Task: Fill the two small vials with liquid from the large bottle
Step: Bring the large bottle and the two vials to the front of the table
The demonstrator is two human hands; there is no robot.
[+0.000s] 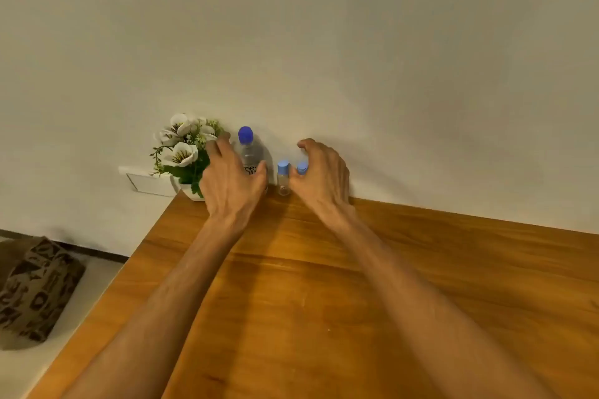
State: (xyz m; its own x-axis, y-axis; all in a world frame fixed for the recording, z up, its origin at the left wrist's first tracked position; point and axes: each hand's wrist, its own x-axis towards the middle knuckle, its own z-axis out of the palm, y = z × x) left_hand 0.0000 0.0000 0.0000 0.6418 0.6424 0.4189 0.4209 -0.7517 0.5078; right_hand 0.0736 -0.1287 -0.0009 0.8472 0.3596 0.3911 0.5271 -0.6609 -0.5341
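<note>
A large clear bottle [248, 152] with a blue cap stands against the wall at the far edge of the wooden table [324, 285]. My left hand [231, 181] is spread around its lower half, fingers apart; whether it touches is unclear. Right of the bottle stands a small vial [283, 176] with a light blue cap, capped and upright. A second vial [302, 168] shows only its blue cap, the rest hidden by my right hand [321, 175], whose curled fingers arch over it. I cannot tell if that hand grips it.
A white pot of artificial white flowers [184, 152] stands at the table's far left corner, just left of the bottle. A white wall plate [149, 183] sits behind it. A patterned brown bag [35, 288] lies on the floor to the left.
</note>
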